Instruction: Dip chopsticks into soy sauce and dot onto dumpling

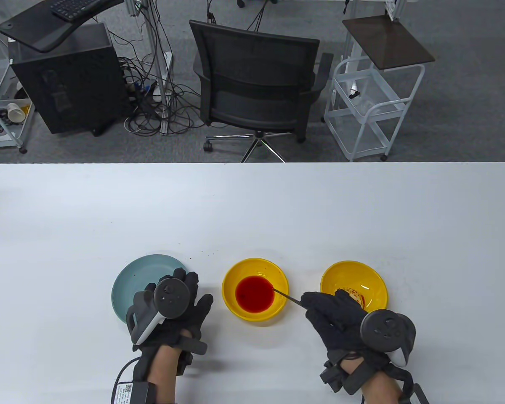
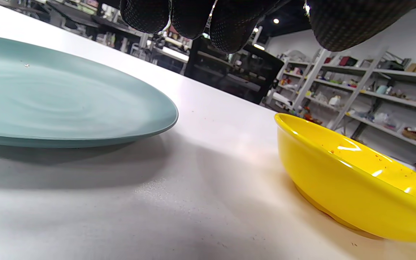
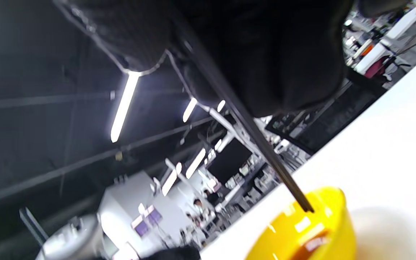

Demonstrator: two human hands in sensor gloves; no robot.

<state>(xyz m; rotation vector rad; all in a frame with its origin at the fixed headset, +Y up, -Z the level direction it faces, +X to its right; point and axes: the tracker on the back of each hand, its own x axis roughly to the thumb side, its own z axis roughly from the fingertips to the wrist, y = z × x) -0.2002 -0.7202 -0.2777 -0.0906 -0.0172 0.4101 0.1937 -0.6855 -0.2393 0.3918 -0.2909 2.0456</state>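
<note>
A yellow bowl (image 1: 256, 313) with red-brown soy sauce (image 1: 254, 294) sits at the table's front middle. My right hand (image 1: 334, 313) grips dark chopsticks (image 1: 287, 296) whose tips reach over the sauce's right edge; whether they touch it I cannot tell. They also show in the right wrist view (image 3: 265, 150) above the bowl (image 3: 302, 231). A second yellow bowl (image 1: 372, 282) at the right holds a dumpling (image 1: 352, 293), partly hidden by my right hand. My left hand (image 1: 181, 301) rests flat and empty between the blue plate (image 1: 136, 280) and the sauce bowl.
In the left wrist view the blue plate (image 2: 67, 104) lies left and the sauce bowl (image 2: 356, 187) right. A black office chair (image 1: 256, 84) and a white cart (image 1: 374, 97) stand beyond the table's far edge.
</note>
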